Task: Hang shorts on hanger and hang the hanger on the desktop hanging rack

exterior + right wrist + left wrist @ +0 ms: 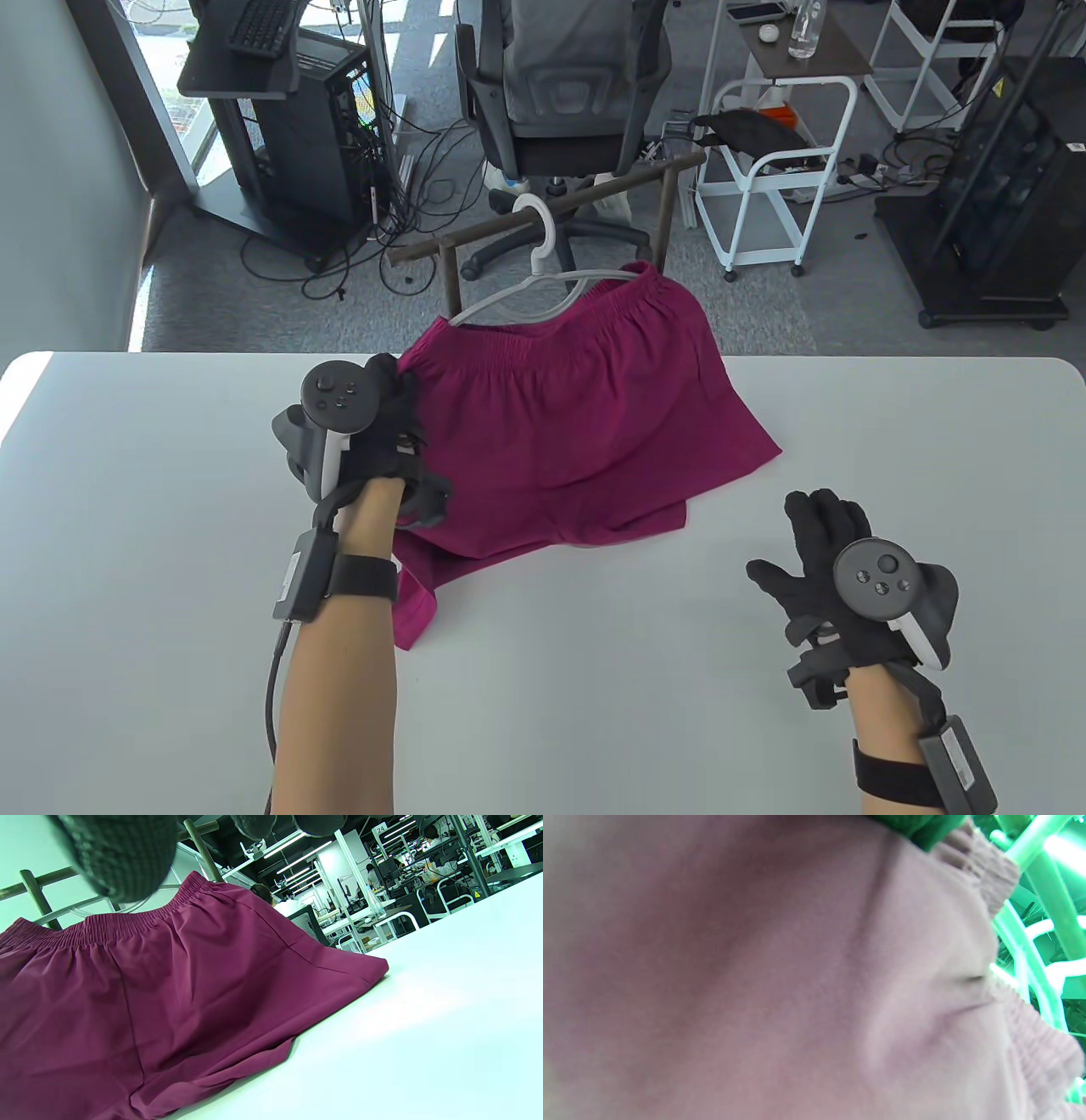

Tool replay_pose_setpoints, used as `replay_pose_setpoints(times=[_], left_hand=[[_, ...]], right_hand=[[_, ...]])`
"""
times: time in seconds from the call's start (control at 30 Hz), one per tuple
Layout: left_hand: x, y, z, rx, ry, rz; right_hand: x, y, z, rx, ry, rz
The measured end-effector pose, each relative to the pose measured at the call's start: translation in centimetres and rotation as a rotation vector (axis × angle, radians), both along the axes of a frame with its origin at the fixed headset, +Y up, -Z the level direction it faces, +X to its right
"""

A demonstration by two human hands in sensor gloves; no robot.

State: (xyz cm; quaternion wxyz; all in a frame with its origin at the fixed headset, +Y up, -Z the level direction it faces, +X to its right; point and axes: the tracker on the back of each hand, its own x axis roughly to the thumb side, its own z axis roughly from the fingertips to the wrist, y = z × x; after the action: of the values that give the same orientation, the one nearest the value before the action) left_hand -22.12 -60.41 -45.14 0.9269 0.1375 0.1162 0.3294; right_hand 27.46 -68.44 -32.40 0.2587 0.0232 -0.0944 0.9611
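- The right hand (836,569) in its black sensor glove hovered over the near right part of the white table (170,509), fingers spread and relaxed, its grip wide and holding nothing; it was well apart from the cloth.
- A grey tracker (887,586) sat strapped on the back of that hand.
- The left hand (386,441), also gloved in black with a grey tracker on its back (335,399), lay at the left edge of the magenta fabric shorts (577,424); its fingers reached the gathered waistband corner, but whether the grip pinched the cloth I cannot tell.
- The left wrist view was filled by blurred fabric of the shorts (755,984).
- The shorts draped from mid-table upward, their leg hems resting on the table and the elastic waistband raised at the far edge.
- A white plastic hanger (543,272) carried the waistband, its hook over the dark brown bar of the desktop hanging rack (560,199) at the table's far edge.
- Beyond the table stood a grey office chair (560,93) and a white wheeled cart (780,170) on the carpeted floor.
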Motion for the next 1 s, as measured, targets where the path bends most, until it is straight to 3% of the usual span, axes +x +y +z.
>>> replay_pose_setpoints(times=[0.37, 0.53, 0.8, 1.0], left_hand=[[-0.3, 0.3, -0.7, -0.043, 0.005, -0.227], [-0.8, 1.1, 0.0, -0.026, 0.000, -0.231], [-0.7, 5.7, 3.3, 0.066, -0.117, -0.302], [1.5, 7.6, 8.2, 0.165, -0.265, -0.392]], right_hand=[[0.1, 0.0, 0.0, -0.015, -0.002, 0.012], [0.0, 0.2, 0.0, -0.008, 0.000, 0.020], [-1.2, 1.0, 0.4, 0.026, 0.022, 0.068], [-2.9, 2.2, 1.3, 0.063, 0.057, 0.128]])
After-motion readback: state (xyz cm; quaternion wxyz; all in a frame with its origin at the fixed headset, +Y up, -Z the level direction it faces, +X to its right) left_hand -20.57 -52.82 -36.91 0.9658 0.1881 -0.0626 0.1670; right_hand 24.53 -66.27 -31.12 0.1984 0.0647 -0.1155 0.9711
